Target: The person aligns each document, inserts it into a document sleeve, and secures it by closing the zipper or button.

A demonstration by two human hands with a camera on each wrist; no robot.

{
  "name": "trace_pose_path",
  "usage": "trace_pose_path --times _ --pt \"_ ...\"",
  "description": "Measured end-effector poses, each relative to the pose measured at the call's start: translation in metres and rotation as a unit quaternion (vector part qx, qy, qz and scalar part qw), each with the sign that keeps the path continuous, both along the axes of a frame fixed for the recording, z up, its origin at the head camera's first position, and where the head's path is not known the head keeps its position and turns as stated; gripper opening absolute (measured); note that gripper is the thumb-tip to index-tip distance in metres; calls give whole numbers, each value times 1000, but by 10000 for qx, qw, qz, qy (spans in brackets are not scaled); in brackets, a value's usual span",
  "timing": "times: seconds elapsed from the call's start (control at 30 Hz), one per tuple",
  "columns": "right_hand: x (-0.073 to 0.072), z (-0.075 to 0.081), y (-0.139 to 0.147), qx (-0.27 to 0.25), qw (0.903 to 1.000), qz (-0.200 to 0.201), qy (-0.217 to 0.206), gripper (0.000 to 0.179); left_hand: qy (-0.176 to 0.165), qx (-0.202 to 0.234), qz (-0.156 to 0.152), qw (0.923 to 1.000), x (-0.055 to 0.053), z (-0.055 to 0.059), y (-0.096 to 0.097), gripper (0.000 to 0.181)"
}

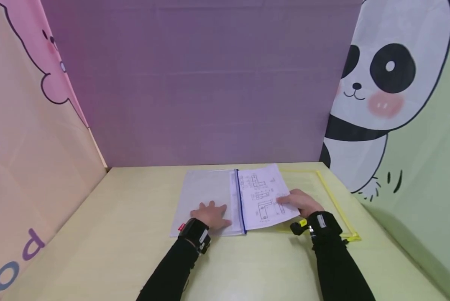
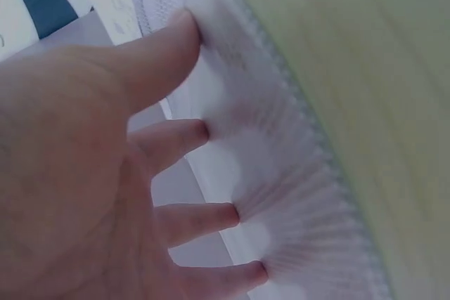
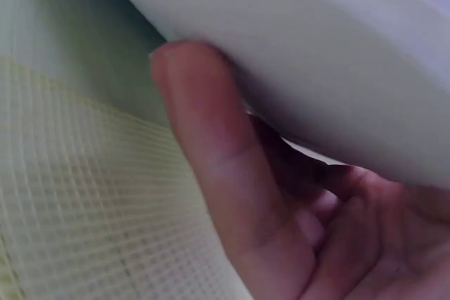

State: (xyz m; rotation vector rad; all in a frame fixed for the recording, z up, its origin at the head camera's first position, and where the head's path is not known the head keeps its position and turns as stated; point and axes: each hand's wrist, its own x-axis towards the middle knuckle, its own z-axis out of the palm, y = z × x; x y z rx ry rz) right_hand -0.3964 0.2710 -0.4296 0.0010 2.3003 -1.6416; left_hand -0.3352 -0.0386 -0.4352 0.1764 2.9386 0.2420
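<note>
A whitish zip document pouch (image 1: 206, 184) with a blue edge (image 1: 241, 200) and a small red tag lies on the table. My left hand (image 1: 211, 215) rests on it with the fingers spread, fingertips pressing against the pouch's surface (image 2: 246, 166) in the left wrist view. Printed paper sheets (image 1: 260, 188) with technical drawings extend rightward from the blue edge. At their lower right side, my right hand (image 1: 302, 201) pinches the sheets, which are lifted there. The right wrist view shows a finger against the paper's underside (image 3: 295, 68).
Partly under the sheets, a yellow-edged mesh pouch (image 1: 324, 184) lies on the right of the pale table (image 1: 134, 217). A purple panel (image 1: 210, 83) stands at the back, with a pink printed sheet on the left and a panda print (image 1: 383, 104) on the right.
</note>
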Motion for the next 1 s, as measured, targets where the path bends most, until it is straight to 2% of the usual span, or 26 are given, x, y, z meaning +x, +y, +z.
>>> trace_pose_path --times 0.4,0.73,1.0 --pt "-7 6 8 140 9999 -17 -92 39 82 -134 31 9999 -1 9 8 65" --pt "-9 4 16 120 9998 -41 -130 35 75 85 118 9999 -1 1 1 65" --pt "-5 2 20 271 9996 -85 -31 31 116 29 76 9999 -1 -1 3 65"
